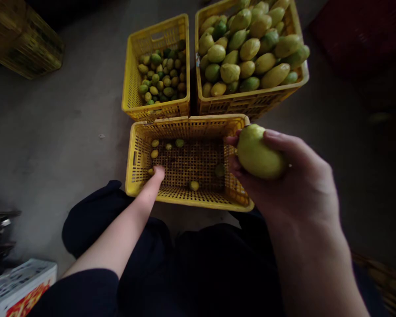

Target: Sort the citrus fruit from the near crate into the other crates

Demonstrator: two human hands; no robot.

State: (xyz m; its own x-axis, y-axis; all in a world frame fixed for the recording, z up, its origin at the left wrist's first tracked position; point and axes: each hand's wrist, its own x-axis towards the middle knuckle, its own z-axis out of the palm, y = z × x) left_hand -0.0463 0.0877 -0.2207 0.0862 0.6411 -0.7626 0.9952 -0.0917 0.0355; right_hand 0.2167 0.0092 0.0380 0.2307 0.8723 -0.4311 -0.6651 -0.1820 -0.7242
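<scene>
My right hand (300, 185) is raised close to the camera, its fingers wrapped around a large yellow-green lemon (260, 153). My left hand (159, 172) reaches down into the near yellow crate (189, 203), at its left side. Its fingers close at a small yellow lemon (151, 172), which is partly hidden by the hand. Around it on the crate floor lie several loose fruits: two yellow lemons (155, 153) at the left, a green one (180, 143) toward the back and a yellowish one (194, 186) near the front wall.
Behind stand two more yellow crates: the left one (128, 83) holds many small green and yellow lemons, the right one (251, 94) is heaped with large ones. Stacked crates (29, 44) stand at far left. A white and red box (23, 286) sits at lower left.
</scene>
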